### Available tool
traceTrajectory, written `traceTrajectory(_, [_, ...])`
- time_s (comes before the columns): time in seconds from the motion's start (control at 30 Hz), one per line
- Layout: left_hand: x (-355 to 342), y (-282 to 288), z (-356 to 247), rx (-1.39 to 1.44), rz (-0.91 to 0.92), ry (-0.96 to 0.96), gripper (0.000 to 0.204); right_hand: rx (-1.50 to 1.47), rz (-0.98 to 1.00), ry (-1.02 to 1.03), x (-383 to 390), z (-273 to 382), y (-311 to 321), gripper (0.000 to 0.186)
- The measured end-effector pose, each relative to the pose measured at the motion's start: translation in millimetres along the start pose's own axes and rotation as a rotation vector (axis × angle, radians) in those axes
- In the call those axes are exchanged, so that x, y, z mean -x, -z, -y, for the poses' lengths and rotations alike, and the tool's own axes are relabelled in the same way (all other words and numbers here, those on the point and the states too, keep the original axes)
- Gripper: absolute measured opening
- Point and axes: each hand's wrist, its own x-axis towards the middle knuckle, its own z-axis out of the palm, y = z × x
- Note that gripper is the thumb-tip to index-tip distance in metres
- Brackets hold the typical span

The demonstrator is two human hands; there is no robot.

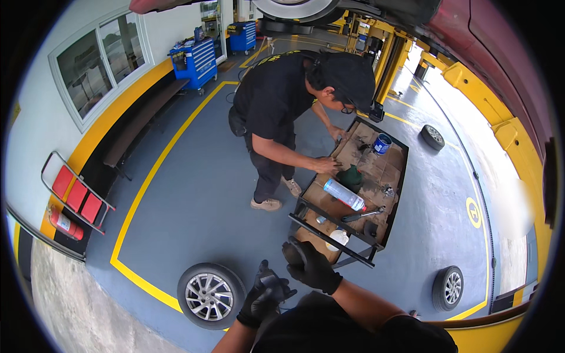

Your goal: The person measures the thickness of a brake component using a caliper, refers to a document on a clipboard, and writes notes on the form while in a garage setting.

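Note:
My left hand (266, 291) in a black glove is raised at lower center, fingers apart and slightly bent. Beside it, my right hand (309, 265), also gloved, has its fingers curled around a dark item I cannot make out, near the handle of a wheeled tray cart (397, 176). On the cart lie cardboard, a spray can (344, 194), a blue tin (382, 143), a ratchet (362, 215), a dark green item (349, 176) and a white container (336, 240). A co-worker (273, 100) in dark clothes bends over it, both hands at its far left edge.
Loose wheels lie at lower left (210, 294), lower right (448, 288) and upper right (432, 136). A bench (141, 117), red step ladder (76, 194), extinguisher (65, 223) and blue tool cabinets (194, 65) line the left wall. A car (447, 29) and yellow lift (400, 59) are overhead and right.

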Motion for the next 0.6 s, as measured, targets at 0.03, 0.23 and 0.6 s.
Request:
traceTrajectory(0.03, [-7.7, -9.1, 18.1, 0.104, 0.031, 0.011, 0.081, 0.027, -0.022, -0.005, 13.1, -9.7, 19.1, 0.075])
traceTrajectory(0.23, [-79.3, -7.5, 102.9, 0.088, 0.12, 0.162, 0.059, 0.062, -0.056, -0.08, 67.7, -60.9, 111.0, 0.073])
traceTrajectory(0.6, [-145.0, -64.6, 174.7, -0.118, -0.108, 0.161, 0.074, -0.052, -0.239, -0.212, 121.3, -131.8, 104.5, 0.066])
